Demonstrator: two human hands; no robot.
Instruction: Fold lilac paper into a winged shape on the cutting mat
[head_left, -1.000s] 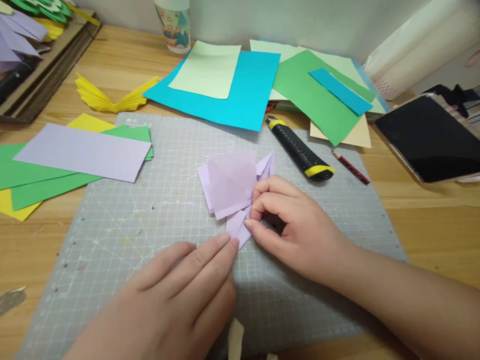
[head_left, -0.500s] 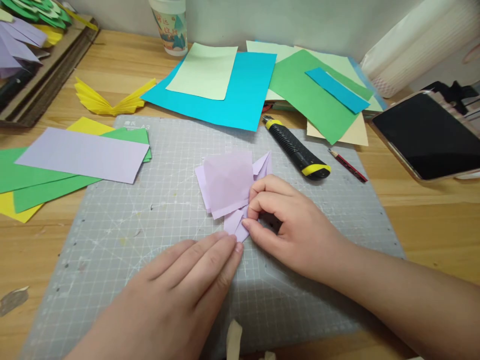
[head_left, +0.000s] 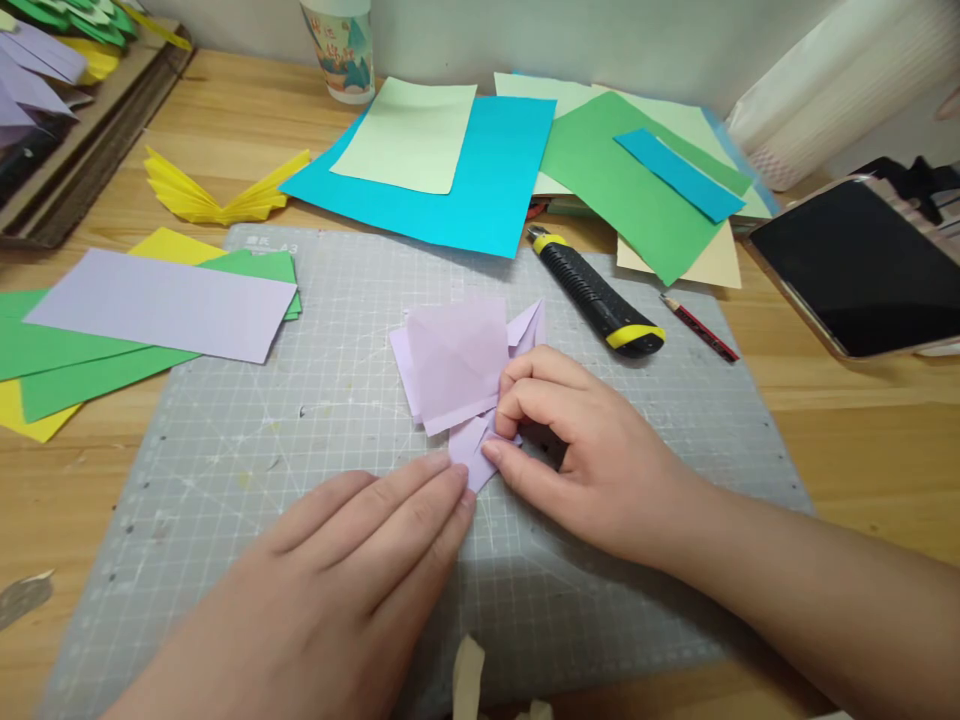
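Observation:
A folded piece of light purple paper (head_left: 459, 365) lies on the grey gridded cutting mat (head_left: 337, 300). It has a squarish flap on top and pointed folds at its right and lower ends. My right hand (head_left: 592, 450) is closed on its right side, with curled fingers on the paper and the thumb at the lower fold. My left hand (head_left: 360, 560) lies flat with fingers stretched out, the fingertips touching the paper's lower point. The paper beneath my right fingers is partly hidden.
A utility knife (head_left: 596, 290) and a pencil (head_left: 701, 328) lie behind my right hand. Coloured paper strips (head_left: 161, 305), a blue sheet (head_left: 495, 180), a green sheet (head_left: 637, 190), a pleated yellow paper (head_left: 225, 200), a paper cup (head_left: 341, 50) and a tablet (head_left: 862, 265) surround the mat.
My left fingertips have slid slightly left and down along the paper's lower point, baring more of it. My right hand keeps its hold. The whole view has shifted a little.

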